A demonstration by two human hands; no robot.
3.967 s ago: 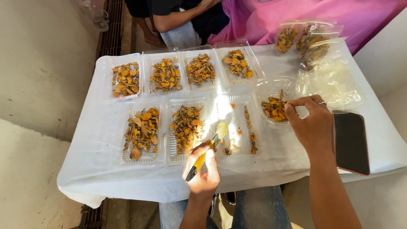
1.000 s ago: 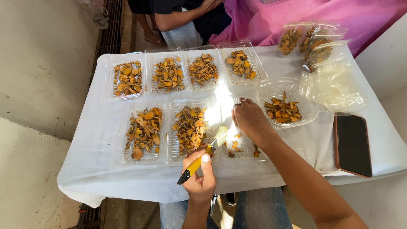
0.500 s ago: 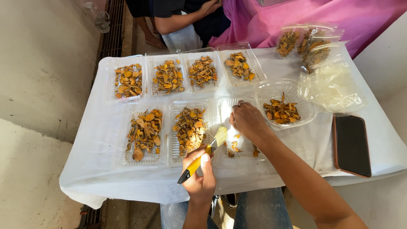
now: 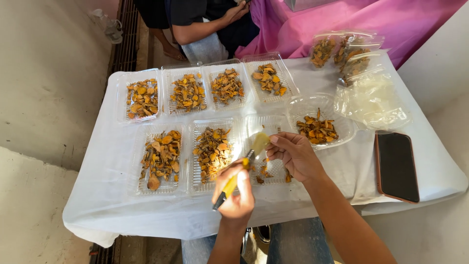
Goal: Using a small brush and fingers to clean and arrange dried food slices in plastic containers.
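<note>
Counter [image 4: 97,205]: white cloth under clear trays [image 4: 163,159] of orange slices.
Right hand [image 4: 293,154]: mine, fingers pinching a pale root [image 4: 260,142] above the near tray.
Left hand [image 4: 236,193]: mine, closed around a yellow-handled knife [image 4: 229,185], blade touching the root.
Phone [image 4: 396,166]: at my right.

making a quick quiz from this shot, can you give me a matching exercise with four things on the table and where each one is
Things:
1. yellow-handled knife
2. dark phone
3. round clear bowl
4. clear bags of slices

Places:
A. lying flat near the table's right edge
B. at the far right corner, by the pink cloth
C. held in the left hand
D. just beyond the right hand, holding orange slices

Pairs: 1-C, 2-A, 3-D, 4-B
</note>
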